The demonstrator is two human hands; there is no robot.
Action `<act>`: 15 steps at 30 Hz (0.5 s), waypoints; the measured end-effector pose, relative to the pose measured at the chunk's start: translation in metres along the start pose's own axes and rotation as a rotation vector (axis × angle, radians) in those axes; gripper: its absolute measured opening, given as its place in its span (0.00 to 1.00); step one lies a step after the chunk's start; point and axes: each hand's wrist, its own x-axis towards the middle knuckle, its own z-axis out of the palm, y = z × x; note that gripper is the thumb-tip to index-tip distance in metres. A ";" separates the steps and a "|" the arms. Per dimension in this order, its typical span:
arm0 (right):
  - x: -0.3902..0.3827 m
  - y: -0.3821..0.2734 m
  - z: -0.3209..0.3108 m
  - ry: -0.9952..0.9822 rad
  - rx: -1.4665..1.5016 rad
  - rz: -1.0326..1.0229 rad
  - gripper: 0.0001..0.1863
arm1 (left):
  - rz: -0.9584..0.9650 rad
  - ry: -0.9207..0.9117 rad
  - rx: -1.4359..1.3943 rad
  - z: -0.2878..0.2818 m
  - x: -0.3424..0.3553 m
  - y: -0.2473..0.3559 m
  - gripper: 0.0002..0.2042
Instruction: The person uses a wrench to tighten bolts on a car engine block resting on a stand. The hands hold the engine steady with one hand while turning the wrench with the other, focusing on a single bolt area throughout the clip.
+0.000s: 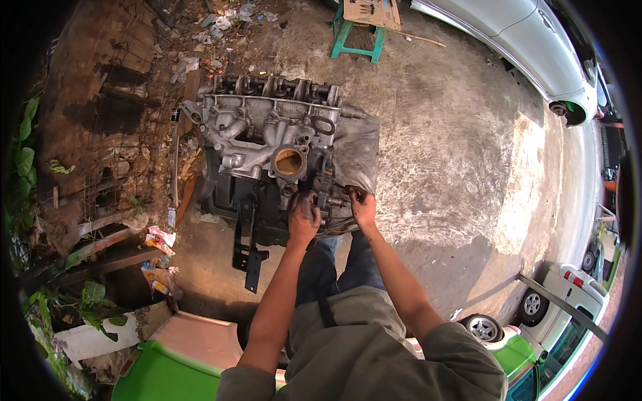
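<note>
A grimy grey engine block [267,134] with an intake manifold and a round throttle opening [289,162] stands on the concrete ground in front of me. My left hand [303,215], smeared with grease, presses against the engine's near side just below the round opening. My right hand [362,206] grips a small part on the engine's near right corner, by a grey cloth or cover [358,154] draped over the engine's right end. What the fingers hold is hidden. A black bracket [249,257] hangs from the engine's lower left.
A teal stool [358,37] with cardboard on it stands beyond the engine. A white car [535,47] is parked at upper right; more vehicles [568,287] at lower right. Rubble, litter and plants [93,200] line the left. A green and pink object [180,361] lies at my lower left.
</note>
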 end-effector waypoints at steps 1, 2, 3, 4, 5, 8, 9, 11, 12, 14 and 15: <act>-0.006 -0.005 -0.001 -0.004 -0.026 -0.028 0.12 | 0.006 0.001 -0.006 0.000 0.000 0.000 0.13; -0.010 -0.010 -0.001 -0.026 -0.060 0.004 0.12 | 0.015 0.011 -0.015 0.000 0.001 -0.001 0.13; -0.013 -0.015 -0.002 -0.035 -0.044 -0.033 0.12 | 0.007 0.000 -0.009 0.000 0.001 0.000 0.13; -0.016 -0.020 -0.002 -0.024 -0.068 -0.038 0.12 | 0.002 0.000 -0.008 -0.001 0.001 0.000 0.13; -0.019 -0.024 -0.002 -0.014 -0.092 -0.043 0.12 | 0.012 0.017 -0.008 -0.001 0.002 0.001 0.13; -0.022 -0.033 -0.002 0.003 -0.090 -0.088 0.12 | 0.042 0.026 -0.007 -0.003 0.004 0.003 0.12; -0.022 -0.034 -0.001 0.009 -0.074 -0.113 0.12 | 0.044 0.016 -0.005 -0.004 0.004 0.004 0.12; -0.023 -0.035 0.000 0.014 -0.096 -0.138 0.10 | 0.053 0.013 -0.003 -0.005 0.005 0.005 0.12; -0.023 -0.036 0.001 0.019 -0.109 -0.149 0.09 | 0.048 0.008 -0.008 -0.005 0.005 0.005 0.12; -0.023 -0.036 0.002 0.007 -0.124 -0.231 0.09 | 0.037 0.004 -0.021 -0.005 0.005 0.005 0.13; -0.024 -0.036 0.002 0.002 -0.133 -0.271 0.09 | 0.035 0.010 -0.017 -0.005 0.004 0.005 0.13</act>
